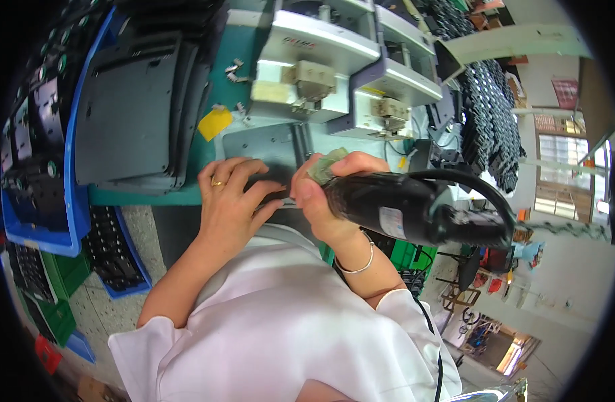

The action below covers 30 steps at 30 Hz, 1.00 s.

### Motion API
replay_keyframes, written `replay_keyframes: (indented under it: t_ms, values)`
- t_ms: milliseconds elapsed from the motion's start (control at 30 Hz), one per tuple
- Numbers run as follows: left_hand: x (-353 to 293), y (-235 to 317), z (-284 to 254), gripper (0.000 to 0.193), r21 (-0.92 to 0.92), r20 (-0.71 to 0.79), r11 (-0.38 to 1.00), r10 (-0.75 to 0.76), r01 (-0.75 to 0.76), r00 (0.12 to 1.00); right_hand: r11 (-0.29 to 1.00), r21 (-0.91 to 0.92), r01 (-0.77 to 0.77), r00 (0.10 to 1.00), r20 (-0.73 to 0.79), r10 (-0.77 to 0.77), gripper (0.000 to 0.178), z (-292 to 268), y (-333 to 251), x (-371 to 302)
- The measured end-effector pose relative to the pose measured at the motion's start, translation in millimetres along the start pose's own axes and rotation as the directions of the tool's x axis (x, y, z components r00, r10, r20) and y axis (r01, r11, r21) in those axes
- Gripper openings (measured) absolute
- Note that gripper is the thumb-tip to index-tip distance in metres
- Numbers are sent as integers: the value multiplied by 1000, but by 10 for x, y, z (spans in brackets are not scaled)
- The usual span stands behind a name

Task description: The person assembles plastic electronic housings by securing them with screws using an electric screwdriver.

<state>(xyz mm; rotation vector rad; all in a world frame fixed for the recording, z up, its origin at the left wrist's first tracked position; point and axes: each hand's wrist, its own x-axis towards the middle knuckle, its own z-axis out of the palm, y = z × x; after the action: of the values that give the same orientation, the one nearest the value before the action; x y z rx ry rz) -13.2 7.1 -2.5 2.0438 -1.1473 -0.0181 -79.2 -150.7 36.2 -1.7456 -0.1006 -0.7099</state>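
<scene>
My right hand (326,204) is closed around a black electric screwdriver (388,204), held on its side with its back end and cable toward the right. A pale green rag (326,165) is wrapped near its front end, under my fingers. The driver's tip is hidden by my hand. On the table edge in front of me lies a dark grey flat panel (260,144) with small holes. My left hand (232,191), a ring on one finger, rests at the panel's near edge, fingers spread and curved, thumb apart from the forefinger.
A stack of similar grey panels (130,117) stands at the left, beside a blue crate (42,231) of black parts. A yellow paper piece (215,122) lies behind my left hand. Two white machines (314,74) stand behind the panel. Black parts are piled (492,127) at the right.
</scene>
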Motion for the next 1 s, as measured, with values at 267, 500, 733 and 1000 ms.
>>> replay_keyframes:
  t_ms: [267, 500, 733, 1000]
  values:
    - [-7, 21, 1, 28, 26, -10, 999, 32, -32, 999, 952, 291, 94, 952, -306, -1, 54, -226, -156, -31]
    - [18, 29, 3, 25, 29, 3, 999, 25, -25, 1000, 950, -62, 307, 760, -584, -284, 47, -883, -301, 424]
    - [32, 49, 13, 26, 55, 3, 998, 9, -9, 1000, 966, 7, 258, 743, -641, -194, 49, -964, -190, 502]
    - [36, 49, 14, 27, 62, 9, 998, 7, -8, 1000, 971, 2, 240, 781, -595, -191, 49, -999, -159, 502]
